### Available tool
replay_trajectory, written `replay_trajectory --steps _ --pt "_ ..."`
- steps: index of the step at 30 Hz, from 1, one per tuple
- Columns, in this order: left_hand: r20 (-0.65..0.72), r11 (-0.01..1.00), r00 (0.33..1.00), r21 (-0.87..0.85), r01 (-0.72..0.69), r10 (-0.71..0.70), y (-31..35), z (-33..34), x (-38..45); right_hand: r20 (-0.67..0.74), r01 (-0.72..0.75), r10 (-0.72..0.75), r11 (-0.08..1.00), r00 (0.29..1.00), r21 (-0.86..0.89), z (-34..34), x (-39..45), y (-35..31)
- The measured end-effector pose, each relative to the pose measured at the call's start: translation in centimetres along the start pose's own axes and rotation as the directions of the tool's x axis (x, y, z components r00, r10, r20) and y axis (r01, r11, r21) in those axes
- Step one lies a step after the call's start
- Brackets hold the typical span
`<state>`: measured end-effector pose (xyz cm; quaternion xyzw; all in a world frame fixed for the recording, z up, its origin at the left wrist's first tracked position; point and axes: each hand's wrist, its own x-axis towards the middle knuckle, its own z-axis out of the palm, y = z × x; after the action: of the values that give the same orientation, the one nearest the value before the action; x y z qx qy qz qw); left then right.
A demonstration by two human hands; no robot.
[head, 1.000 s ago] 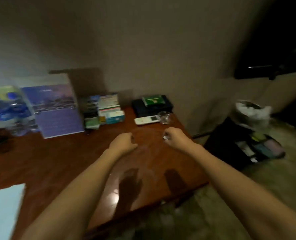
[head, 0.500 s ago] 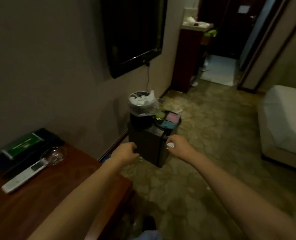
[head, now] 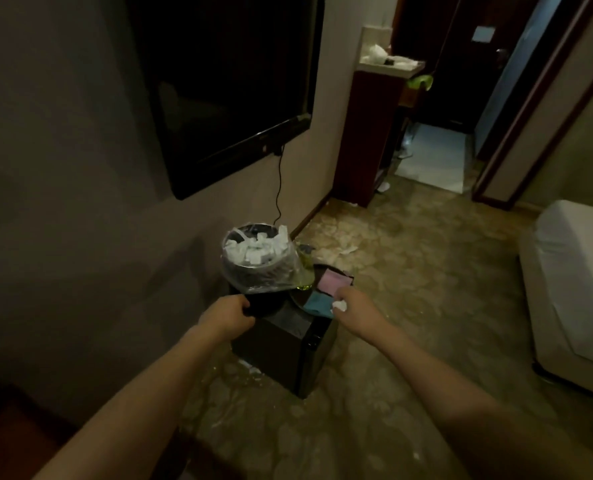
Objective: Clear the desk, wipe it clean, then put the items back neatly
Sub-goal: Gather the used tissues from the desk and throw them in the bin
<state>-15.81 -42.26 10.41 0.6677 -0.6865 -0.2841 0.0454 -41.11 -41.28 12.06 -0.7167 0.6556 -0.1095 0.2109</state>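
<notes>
While pinching a crumpled white tissue (head: 339, 305), right hand (head: 352, 304) is hovering over pink cloth (head: 333, 281) and blue cloth (head: 317, 303) on a black cabinet (head: 288, 344); left hand (head: 227, 315) is hanging clenched, holding nothing visible, just below tissue-filled trash bin (head: 257, 258).

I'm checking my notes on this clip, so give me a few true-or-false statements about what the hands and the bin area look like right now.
1. The right hand pinches a small white wad. True.
2. The bin is empty. False: its clear liner is packed with white crumpled waste.
3. The left hand holds a cloth. False: it is curled with nothing visible in its grip.
4. A pink cloth and a blue cloth lie on the tray beside the bin. True.
5. The wall television is showing a picture. False: its screen is dark.
</notes>
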Motion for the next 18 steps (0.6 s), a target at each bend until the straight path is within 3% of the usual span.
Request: replay_trajectory --steps 3,12,18 --pt "0.01 0.999 0.999 0.026 0.03 -0.031 -0.1 -1.1 3.0 0.058 -0.004 0.002 1.0 0.998 0.023 -0.4 4.7 0.0" --pt "0.019 0.962 0.963 -0.04 0.269 -0.268 -4.8 -3.6 11.2 0.212 0.155 -0.178 0.981 0.961 0.119 2.7 20.8 -3.3" --pt "0.08 0.906 0.904 -0.03 0.423 -0.419 -7.1 -5.6 19.8 0.334 0.238 -0.231 0.971 0.914 0.019 6.7 32.9 -3.4"
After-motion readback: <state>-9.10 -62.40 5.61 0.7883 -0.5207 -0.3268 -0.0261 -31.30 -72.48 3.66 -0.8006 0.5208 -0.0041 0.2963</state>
